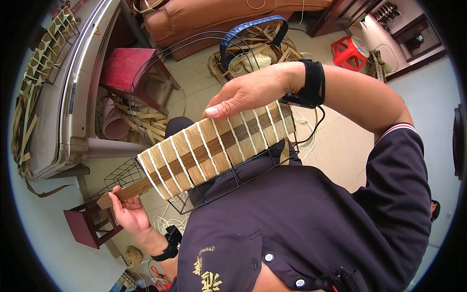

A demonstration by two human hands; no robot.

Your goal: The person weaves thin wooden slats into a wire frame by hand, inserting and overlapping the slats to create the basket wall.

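Across my lap lies a black wire basket frame (238, 181), one side covered by a woven panel (204, 146) of light and darker brown flat strips crossed by white twisted cords. From the panel's left end sticks out a brown flat strip (138, 188). My left hand (132, 214) pinches this strip near its free end, thumb and fingers closed. My right hand (253, 92) grips the panel's far edge, its thumb lying over the top; most of its fingers are hidden behind the hand and edge.
A pink-red stool (127, 68) stands at the far left, beside a pink bucket (116, 121) and loose strips. Beyond my right hand sits a basket with a blue handle (253, 24), holding cord and strips. Further off are a brown sofa (194, 22) and a red plastic stool (348, 51).
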